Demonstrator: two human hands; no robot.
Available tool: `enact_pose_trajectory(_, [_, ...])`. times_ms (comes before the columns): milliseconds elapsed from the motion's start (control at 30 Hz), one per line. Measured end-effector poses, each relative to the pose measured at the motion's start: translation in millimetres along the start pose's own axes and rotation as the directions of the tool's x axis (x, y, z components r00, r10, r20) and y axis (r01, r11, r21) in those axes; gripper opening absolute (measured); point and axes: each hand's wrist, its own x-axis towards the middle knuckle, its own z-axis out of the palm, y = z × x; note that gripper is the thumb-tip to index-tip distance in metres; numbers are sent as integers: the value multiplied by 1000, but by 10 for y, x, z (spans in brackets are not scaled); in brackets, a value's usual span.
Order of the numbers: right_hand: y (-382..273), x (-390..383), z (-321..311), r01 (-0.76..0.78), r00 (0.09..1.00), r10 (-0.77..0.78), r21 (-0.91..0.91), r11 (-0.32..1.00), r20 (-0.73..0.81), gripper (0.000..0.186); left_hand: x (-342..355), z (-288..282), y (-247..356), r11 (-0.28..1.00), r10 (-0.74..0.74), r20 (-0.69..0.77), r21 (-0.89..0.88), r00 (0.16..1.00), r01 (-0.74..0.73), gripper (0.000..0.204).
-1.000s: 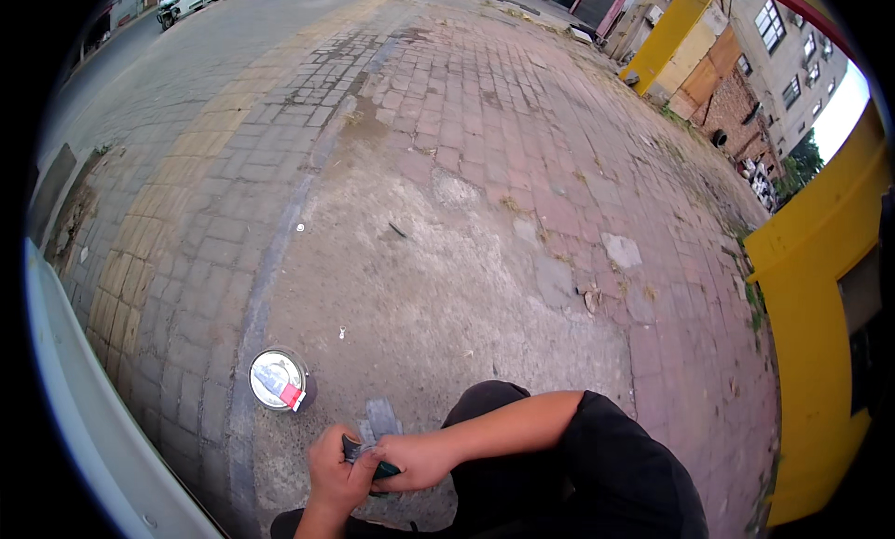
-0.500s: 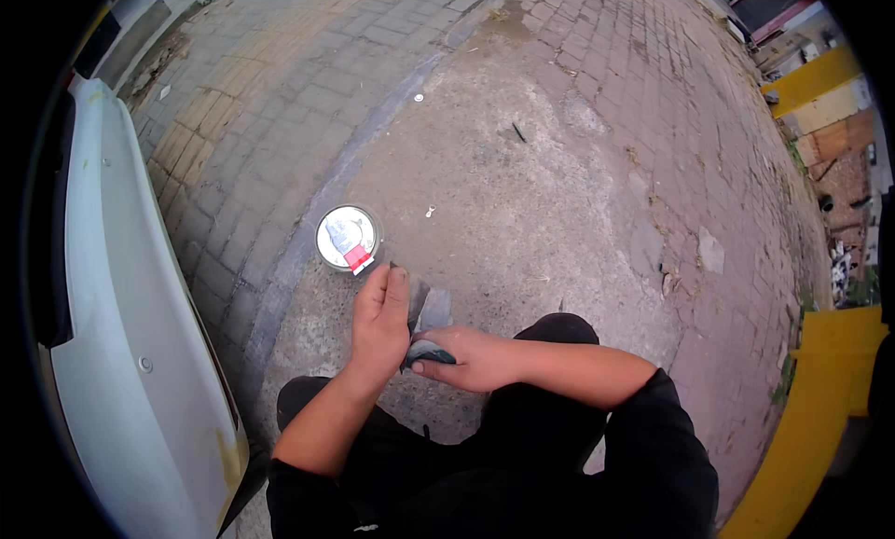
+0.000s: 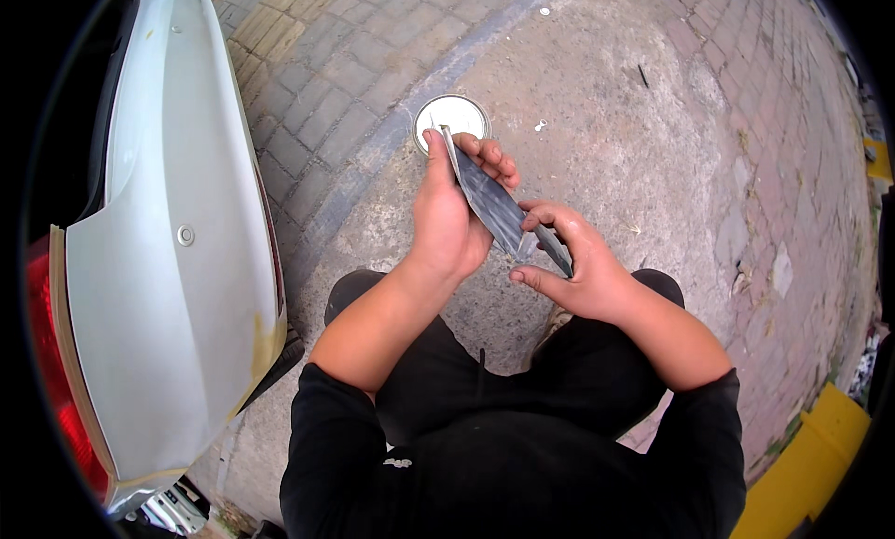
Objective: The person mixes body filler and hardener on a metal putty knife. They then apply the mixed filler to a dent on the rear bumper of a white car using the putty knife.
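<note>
My left hand (image 3: 446,208) grips a dark grey folded sheet (image 3: 491,200) that looks like sandpaper. A pale edge shows beside the thumb, and the fingertips curl over the far side. The sheet slants down toward my right hand (image 3: 583,264). That hand's fingers close round a dark grey strip (image 3: 554,248) at the sheet's near end, its thumb held apart below. Whether strip and sheet are one piece, I cannot tell. Just beyond my left fingertips stands a round can (image 3: 463,110) with a white top, partly covered by that hand.
On the left is a white car body panel (image 3: 177,287) with yellowish patches and a red tail light (image 3: 70,399). My knees flank the concrete strip (image 3: 597,119). Paving bricks (image 3: 336,82) border it. A yellow object (image 3: 811,455) stands at lower right.
My hands have moved apart, and the sheet now stretches between them. My view has shifted, showing more of the car panel. The red tag seen on the can's top is no longer visible.
</note>
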Motion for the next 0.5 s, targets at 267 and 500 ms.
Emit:
enact_pose_trajectory(267, [200,37,-19,-230,971,210,679,698,113,75,16,-11,94,995,-39,175,-84,984,54,42])
enact_pose_trajectory(500, [60,89,-10,-369,928,274,738,565,254,51,16,-66,101,997,-15,330,-64,944,38,49])
